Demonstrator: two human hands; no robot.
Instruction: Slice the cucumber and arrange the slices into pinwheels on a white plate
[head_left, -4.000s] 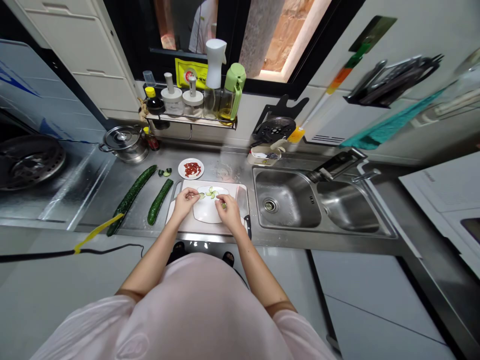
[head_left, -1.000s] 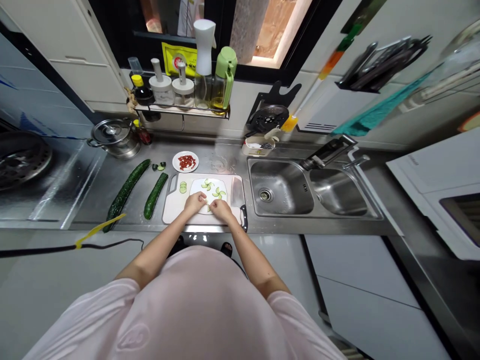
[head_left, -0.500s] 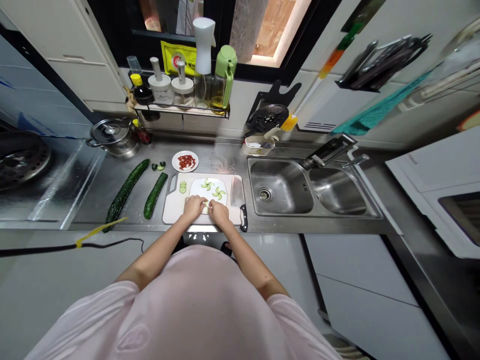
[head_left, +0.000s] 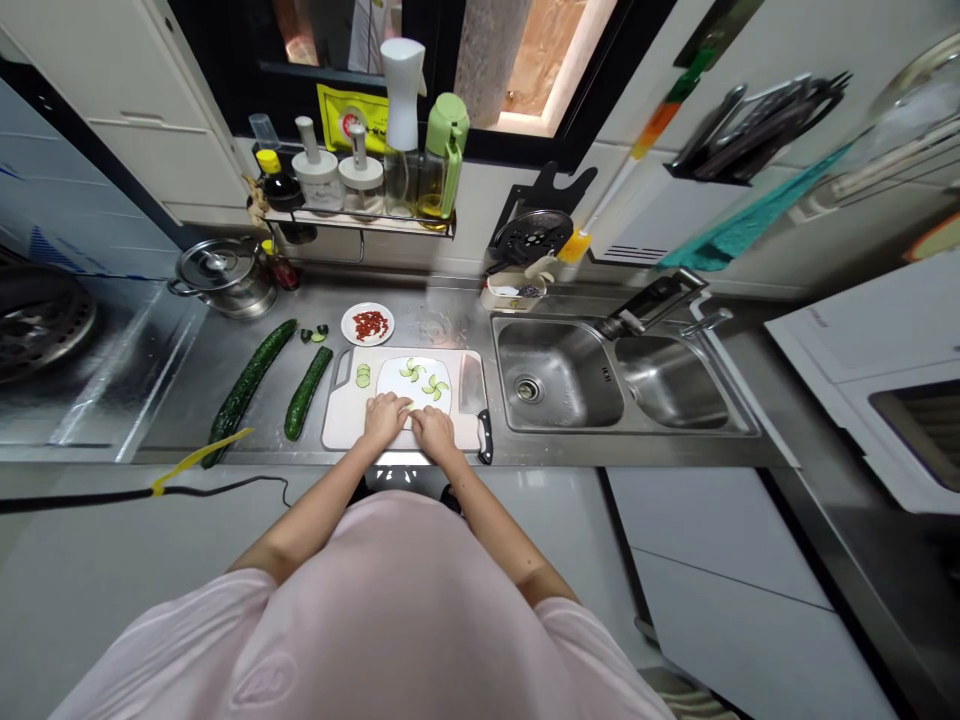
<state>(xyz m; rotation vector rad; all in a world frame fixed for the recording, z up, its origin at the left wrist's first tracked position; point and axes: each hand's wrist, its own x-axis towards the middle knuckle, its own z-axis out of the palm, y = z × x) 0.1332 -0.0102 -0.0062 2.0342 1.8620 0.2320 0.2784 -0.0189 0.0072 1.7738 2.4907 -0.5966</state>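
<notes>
At the near edge of a white square plate, my left hand and my right hand almost meet, fingers closed in a pinch. A small pale green cucumber slice shows between the fingertips, partly hidden by them. On the plate lie two pinwheels of cut cucumber slices. The plate rests on a white cutting board. Several cucumber slices are stacked at the board's left. A knife with a black handle lies along its right side, beyond my right hand.
Left of the board lie a long cucumber and a shorter cut cucumber, with end pieces nearby. A small plate of chopped red bits stands behind the board. To the right is a double sink; a lidded pot stands back left.
Both hands stay at the plate's near edge; the fingers have shifted slightly around the small slice. The whole view has moved a little. The pinwheels look the same.
</notes>
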